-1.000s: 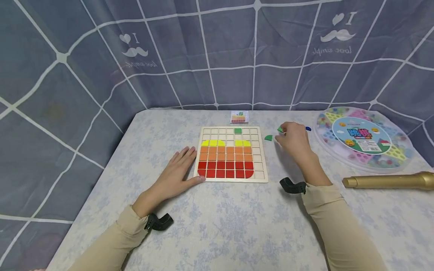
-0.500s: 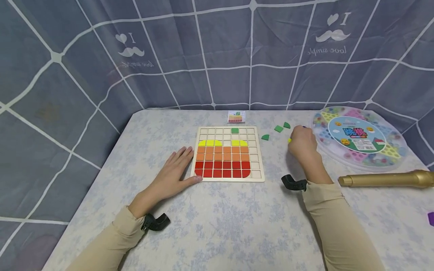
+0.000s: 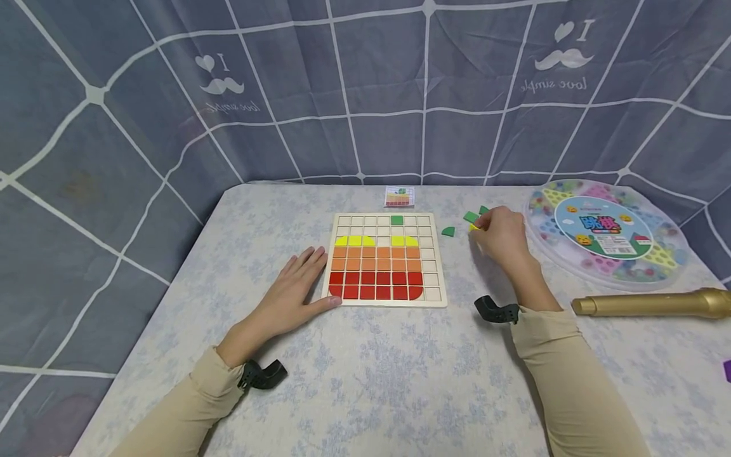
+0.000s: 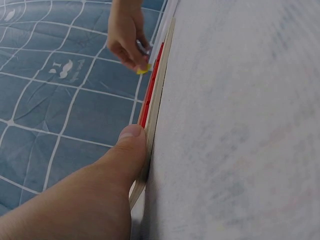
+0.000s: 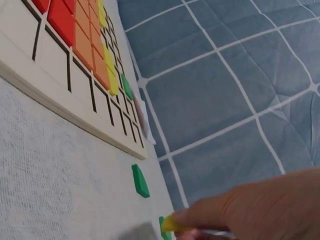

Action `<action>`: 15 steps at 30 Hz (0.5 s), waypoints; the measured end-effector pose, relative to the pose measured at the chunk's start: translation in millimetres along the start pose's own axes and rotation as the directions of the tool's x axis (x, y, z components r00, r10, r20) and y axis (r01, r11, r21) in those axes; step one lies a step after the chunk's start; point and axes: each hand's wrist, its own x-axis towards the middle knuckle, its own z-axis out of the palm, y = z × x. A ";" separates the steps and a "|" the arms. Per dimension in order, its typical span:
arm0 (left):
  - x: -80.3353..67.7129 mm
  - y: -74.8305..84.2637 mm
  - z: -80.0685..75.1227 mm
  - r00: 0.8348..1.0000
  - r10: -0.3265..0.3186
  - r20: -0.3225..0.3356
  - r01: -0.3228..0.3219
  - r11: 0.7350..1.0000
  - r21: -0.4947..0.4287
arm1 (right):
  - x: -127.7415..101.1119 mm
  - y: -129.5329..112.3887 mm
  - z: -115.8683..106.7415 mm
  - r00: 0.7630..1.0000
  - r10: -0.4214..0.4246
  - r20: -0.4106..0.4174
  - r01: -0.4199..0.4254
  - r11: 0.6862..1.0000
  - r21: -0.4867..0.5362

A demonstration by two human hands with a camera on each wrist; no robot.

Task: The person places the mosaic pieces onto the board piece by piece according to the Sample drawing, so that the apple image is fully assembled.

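Note:
A square wooden board [image 3: 432, 279] with a grid of cells lies on the table, carrying rows of red [image 3: 371, 285], orange [image 3: 371, 258] and yellow tiles [image 3: 354, 241] plus one green square tile [image 3: 396, 220]. My left hand [image 3: 294, 289] rests flat against its left side, thumb over the near corner. Right of the board, my right hand [image 3: 505, 238] pinches a small yellow tile [image 5: 172, 223] between thumb and fingertips, low over the table. Close by lie a rounded green tile [image 3: 448, 231] and two more green tiles [image 3: 471, 217], one partly hidden by the fingers.
A small printed pattern card [image 3: 399, 196] lies behind the board. At the right stands a round clear game box [image 3: 657, 219] with a blue label, and in front of it lies a gold rod [image 3: 639, 304]. Something purple [image 3: 728, 370] shows at the right edge.
My right hand left the green tile, moved right to a yellow tile, and now carries it back left towards the green tiles. My left hand stays at the board.

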 end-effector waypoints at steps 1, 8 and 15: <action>0.0 0.1 0.0 1.000 -0.001 0.000 0.001 1.000 0.000 | 0.4 -2.1 1.4 1.000 -0.024 -0.012 0.024 1.000 0.016; 0.2 1.1 -0.3 1.000 -0.006 0.000 0.006 1.000 -0.009 | 0.9 -18.4 17.4 0.986 -0.138 -0.090 0.148 0.981 0.125; 0.1 1.7 -1.1 1.000 -0.011 0.008 0.011 1.000 -0.010 | 0.1 -30.1 38.0 0.978 -0.195 -0.072 0.207 0.953 0.224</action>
